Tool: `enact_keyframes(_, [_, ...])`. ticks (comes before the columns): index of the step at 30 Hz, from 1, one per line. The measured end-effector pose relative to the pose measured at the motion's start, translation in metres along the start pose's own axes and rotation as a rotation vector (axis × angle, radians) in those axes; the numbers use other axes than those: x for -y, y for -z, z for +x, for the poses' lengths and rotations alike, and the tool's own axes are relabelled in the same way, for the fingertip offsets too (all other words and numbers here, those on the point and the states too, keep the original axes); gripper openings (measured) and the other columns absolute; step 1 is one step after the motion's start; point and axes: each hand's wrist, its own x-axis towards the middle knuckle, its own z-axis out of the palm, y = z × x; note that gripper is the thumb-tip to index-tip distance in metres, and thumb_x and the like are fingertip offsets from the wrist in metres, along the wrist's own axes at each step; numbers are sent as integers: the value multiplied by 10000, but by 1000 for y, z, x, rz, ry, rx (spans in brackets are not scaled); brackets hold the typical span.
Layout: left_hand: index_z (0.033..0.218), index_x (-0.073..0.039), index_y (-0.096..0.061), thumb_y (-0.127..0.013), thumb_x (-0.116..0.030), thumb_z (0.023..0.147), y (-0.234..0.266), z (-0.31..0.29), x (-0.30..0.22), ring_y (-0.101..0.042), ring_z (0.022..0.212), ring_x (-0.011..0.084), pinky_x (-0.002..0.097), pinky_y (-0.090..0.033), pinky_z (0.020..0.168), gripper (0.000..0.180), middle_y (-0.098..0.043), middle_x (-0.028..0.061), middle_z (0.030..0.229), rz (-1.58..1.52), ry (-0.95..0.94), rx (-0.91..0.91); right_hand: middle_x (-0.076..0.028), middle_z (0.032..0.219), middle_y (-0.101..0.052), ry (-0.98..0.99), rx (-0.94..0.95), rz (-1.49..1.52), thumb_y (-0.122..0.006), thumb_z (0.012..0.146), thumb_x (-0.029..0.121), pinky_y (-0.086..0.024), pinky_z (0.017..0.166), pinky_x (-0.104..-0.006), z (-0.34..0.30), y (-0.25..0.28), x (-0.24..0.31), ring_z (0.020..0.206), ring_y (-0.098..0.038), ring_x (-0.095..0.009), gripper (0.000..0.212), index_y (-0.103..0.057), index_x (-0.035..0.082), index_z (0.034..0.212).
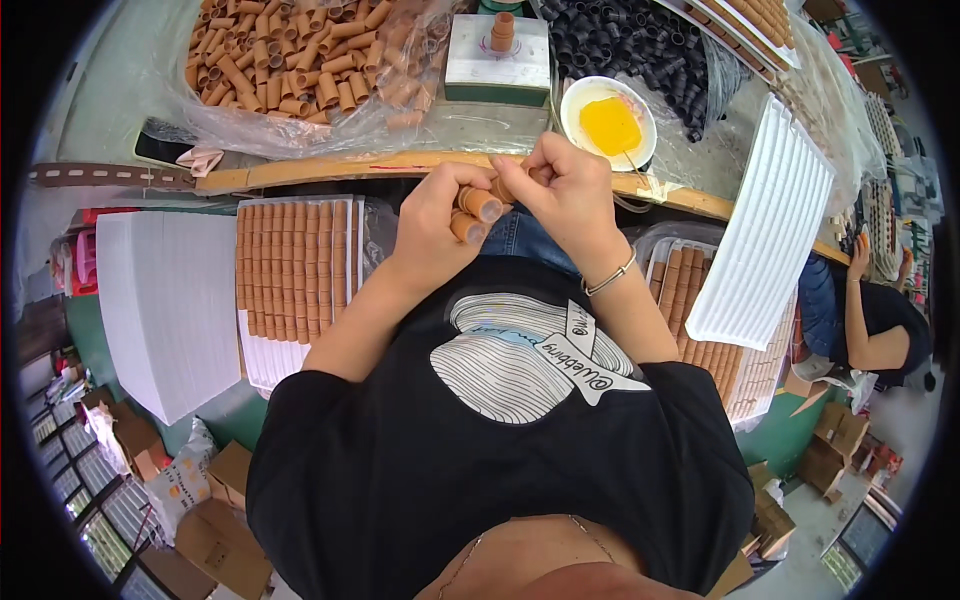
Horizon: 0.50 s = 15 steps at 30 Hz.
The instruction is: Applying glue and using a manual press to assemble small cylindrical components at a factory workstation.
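Two short brown tubes (481,204) with pale, see-through-looking ends stick out of my left hand (428,215), one above the other. Its fingers are curled round them. Close beside it, my right hand (573,195) pinches another brown tube piece (502,189), mostly covered by the fingers. Both hands meet just in front of the wooden bench edge (290,172). Beyond them, a single brown tube (502,32) stands upright on a white-topped block (498,62). Right of that block sits a white bowl (647,140) with a yellow pad (610,126) in it.
Loose brown tubes (290,60) fill a plastic-lined heap at the back left; black pieces (640,45) lie heaped at the back right. Rows of tubes (290,270) lie on my left beside stacked white sheets (165,310). A ridged white tray (765,230) leans on my right, near another person (880,320).
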Motion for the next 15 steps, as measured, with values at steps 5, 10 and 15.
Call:
enact_keyframes(5, [967, -48, -511, -771, -17, 729, 1, -4, 5, -602, 808, 112, 261, -496, 710, 354, -617, 54, 877, -300, 235, 66, -13, 641, -529, -29, 277, 143, -794, 724, 171, -343, 460, -216, 4, 19, 4, 502, -407, -57, 250, -641, 1, 825])
enact_keyframes(10, [972, -49, -503, -783, -24, 729, 9, 1, 11, -590, 850, 92, 238, -490, 746, 371, -614, 41, 929, -548, 318, 177, 37, 775, -517, 124, 405, 353, -795, 718, 91, -283, 490, -164, 3, 21, -11, 559, -345, -15, 352, -662, 25, 1037])
enact_keyframes(15, [969, -49, -498, -781, -20, 731, -3, 5, -4, -604, 851, 95, 234, -492, 743, 370, -619, 45, 922, -352, 266, -6, 16, 676, -505, -82, 130, 216, -799, 724, 153, -353, 507, -187, -6, -2, -7, 547, -412, -42, 291, -681, 34, 962])
